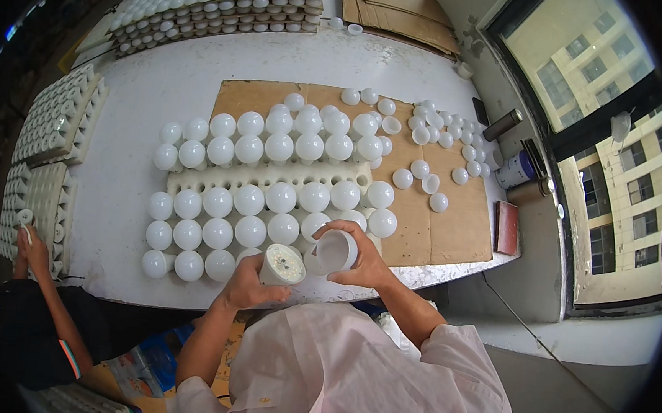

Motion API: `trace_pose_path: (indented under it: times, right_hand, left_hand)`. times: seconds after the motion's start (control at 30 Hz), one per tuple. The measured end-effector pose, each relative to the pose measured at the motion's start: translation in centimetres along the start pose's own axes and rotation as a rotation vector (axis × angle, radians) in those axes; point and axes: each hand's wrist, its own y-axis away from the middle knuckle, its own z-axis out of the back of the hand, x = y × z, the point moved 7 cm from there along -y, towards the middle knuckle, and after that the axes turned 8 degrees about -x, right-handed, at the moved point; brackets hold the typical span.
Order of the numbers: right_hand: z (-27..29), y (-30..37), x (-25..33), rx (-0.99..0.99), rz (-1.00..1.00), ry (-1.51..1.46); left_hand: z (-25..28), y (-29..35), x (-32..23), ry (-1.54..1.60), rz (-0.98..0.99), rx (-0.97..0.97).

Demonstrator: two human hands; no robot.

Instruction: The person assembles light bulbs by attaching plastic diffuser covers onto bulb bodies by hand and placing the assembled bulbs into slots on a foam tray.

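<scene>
My left hand (245, 286) is closed around a white LED bulb body (285, 266), its round face of small LEDs tilted up and toward the right. Just beside it, my right hand (370, 267) grips a hollow white bulb cover (338, 250) by its rim, its open side showing. The two parts are apart. Another white rounded surface (313, 263) shows between them; whether my right hand touches it I cannot tell. Behind my hands, rows of bulbs with round white covers (281, 197) stand in a pale tray with holes (272, 173).
Loose white covers (419, 169) lie scattered on flat cardboard (453, 223) at the right. Stacked bulb trays (222, 7) stand at the back left. A co-worker's hand (32, 253) is at trays on the far left. A dark red box (507, 227) sits near the window wall.
</scene>
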Motion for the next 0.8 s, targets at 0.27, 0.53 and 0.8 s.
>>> trace_pose_path:
  times: [0.27,0.53,0.8]
  right_hand:
    - [-0.7,1.6,0.2,0.063,0.011,0.061]
    - [-1.2,2.1,0.8,0.111,0.0,0.137]
    - [-2.4,1.9,1.3,0.164,-0.027,0.369]
  left_hand:
    - [-2.8,-0.2,1.1,-0.079,0.083,0.072]
    - [-2.8,0.4,1.5,-0.163,0.176,0.058]
    - [-2.3,0.6,0.4,-0.452,0.095,0.06]
